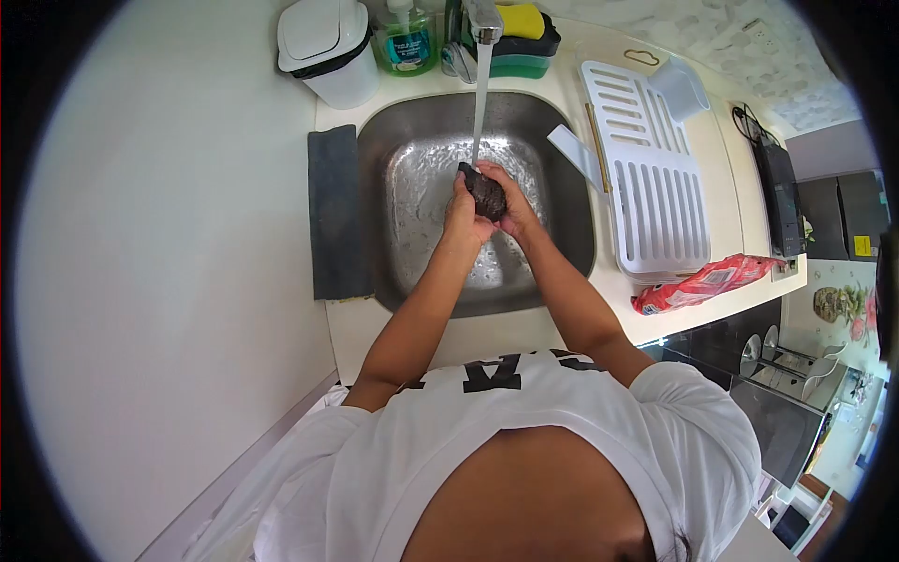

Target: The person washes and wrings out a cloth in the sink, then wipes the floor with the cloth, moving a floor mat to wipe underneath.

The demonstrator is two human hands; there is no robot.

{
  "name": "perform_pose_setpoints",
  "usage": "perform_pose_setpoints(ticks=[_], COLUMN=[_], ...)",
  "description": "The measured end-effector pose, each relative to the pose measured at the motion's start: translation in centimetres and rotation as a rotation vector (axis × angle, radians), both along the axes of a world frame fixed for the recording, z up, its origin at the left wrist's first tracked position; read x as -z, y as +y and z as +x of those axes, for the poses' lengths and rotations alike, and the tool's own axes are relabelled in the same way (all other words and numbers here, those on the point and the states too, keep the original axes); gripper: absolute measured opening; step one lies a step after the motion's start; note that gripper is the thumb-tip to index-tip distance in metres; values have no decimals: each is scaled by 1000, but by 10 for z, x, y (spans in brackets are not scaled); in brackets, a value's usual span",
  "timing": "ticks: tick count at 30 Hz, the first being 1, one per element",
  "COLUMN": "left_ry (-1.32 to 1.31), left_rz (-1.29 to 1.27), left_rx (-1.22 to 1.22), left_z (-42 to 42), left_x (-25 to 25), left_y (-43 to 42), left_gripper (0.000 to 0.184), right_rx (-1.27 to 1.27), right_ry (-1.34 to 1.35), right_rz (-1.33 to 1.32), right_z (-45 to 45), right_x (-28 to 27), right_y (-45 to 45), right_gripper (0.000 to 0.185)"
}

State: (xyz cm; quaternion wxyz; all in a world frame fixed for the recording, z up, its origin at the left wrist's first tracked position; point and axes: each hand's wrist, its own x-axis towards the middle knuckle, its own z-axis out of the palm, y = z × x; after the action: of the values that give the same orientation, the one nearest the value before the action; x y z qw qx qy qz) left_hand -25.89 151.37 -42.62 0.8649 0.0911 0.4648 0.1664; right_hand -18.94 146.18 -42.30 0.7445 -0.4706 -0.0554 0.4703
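Observation:
Both hands are over the steel sink (375, 234), wrapped round a dark, rough-skinned, pear-shaped thing (487, 195) that looks like an avocado. My left hand (463, 214) grips its left side, and my right hand (514, 201) curls over its right side. Water (480, 98) runs from the faucet (485, 23) down onto the held thing and the fingers. Part of its surface is hidden by the fingers. Wet patches and droplets shine on the sink floor.
A white dish rack (658, 215) stands right of the sink, with a red plastic pack (707, 284) by its front end. Left lies a dark cloth (334, 215). Behind are a small white bin (328, 56), a green soap bottle (407, 45) and a yellow sponge (522, 21).

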Motion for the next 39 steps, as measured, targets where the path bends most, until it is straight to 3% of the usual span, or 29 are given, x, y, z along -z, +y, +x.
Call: perform_pose_setpoints(ticks=[1, 3, 5, 6, 7, 8, 10, 11, 12, 14, 15, 16, 17, 18, 19, 21, 22, 23, 24, 25, 27, 29, 31, 32, 34, 35, 37, 38, 39], left_ry=[-12, -115, -212, -261, -348, -434, -551, -581, -584, -462, -468, -600, -728, -423, -428, -180, -141, -142, 10, 28, 63, -231, -241, -252, -233, -200, -205, -205, -209], left_rz=[-10, -83, -161, -192, -219, -248, -311, -343, -346, -298, -302, -155, -7, 69, 64, 867, 1270, 1268, 1358, 1384, 1443, 2280, 2425, 2584, 2660, 2743, 2841, 2941, 2943], left_rx=[48, 79, 111, 127, 113, 102, 40, -14, -16, -124, -122, -194, -267, -462, -459, -370, -383, -383, -109, -12, 182, -216, -210, -224, -198, -179, -173, -166, -164], left_z=[-1, -6, -12, -14, -15, -17, -17, -17, -17, -15, -13, -11, -9, -10, -11, -11, -15, -21, -34, -39, -48, -44, -55, -57, -56, -54, -48, -46, -44], left_x=[-4, 1, 3, -1, 3, 7, 12, 14, 10, 3, -1, -6, -10, -59, -63, -68, -87, -106, -142, -140, -137, -98, -104, -108, -96, -90, -80, -74, -67], left_y=[0, 4, 4, 4, 4, 3, 4, 4, 3, -3, -6, -10, -15, -28, -33, -40, -42, -45, -50, -54, -61, -56, -62, -61, -63, -63, -60, -58, -56], left_gripper=[45, 46, 48, 57, 51, 46, 38, 34, 34, 22, 22, 20, 20, 18, 18, 18, 21, 21, 21, 19, 17, 10, 10, 11, 11, 11, 9, 9, 9], right_rx=[-72, -144, -159, -72, -77, -159, -327, -332, -197, -61, 93, 244, 246, 281, 312, 308, 283, 257, 217, 216, -132, -484, -824, -821, -1003, -996, -1063, -1059, -1089], right_ry=[162, 98, -517, -611, -615, -645, -705, -707, -734, -763, -504, -240, -245, 53, 353, 454, 660, 867, 721, 722, 760, 779, 794, 790, 306, 308, -172, -167, -363], right_rz=[20, -24, -10, 100, 100, 107, 125, 123, 99, 68, 152, 234, 231, 374, 513, 481, 386, 286, 46, 44, 16, -8, -29, -25, -314, -317, -444, -443, -464], right_z=[-2, 2, 0, -10, -14, -18, -23, -26, -30, -35, -37, -38, -36, -31, -26, -18, -14, -13, -34, -34, -25, -10, -6, -3, -7, -10, -15, -15, -11], right_x=[-11, -12, 4, -11, -28, -44, -61, -60, -60, -59, -60, -61, -60, -55, -50, -45, -49, -51, -106, -110, -112, -113, -116, -119, -128, -131, -132, -126, -114], right_y=[0, 5, 6, 5, 2, -5, -14, -14, -14, -17, -18, -18, -20, -21, -23, -22, -18, -15, -16, -15, -18, -18, -20, -16, -12, -10, -6, -4, 1], right_gripper=[15, 16, 19, 13, 13, 16, 43, 43, 20, 29, 35, 44, 44, 44, 44, 40, 37, 34, 27, 27, 24, 22, 19, 19, 22, 22, 23, 23, 28])
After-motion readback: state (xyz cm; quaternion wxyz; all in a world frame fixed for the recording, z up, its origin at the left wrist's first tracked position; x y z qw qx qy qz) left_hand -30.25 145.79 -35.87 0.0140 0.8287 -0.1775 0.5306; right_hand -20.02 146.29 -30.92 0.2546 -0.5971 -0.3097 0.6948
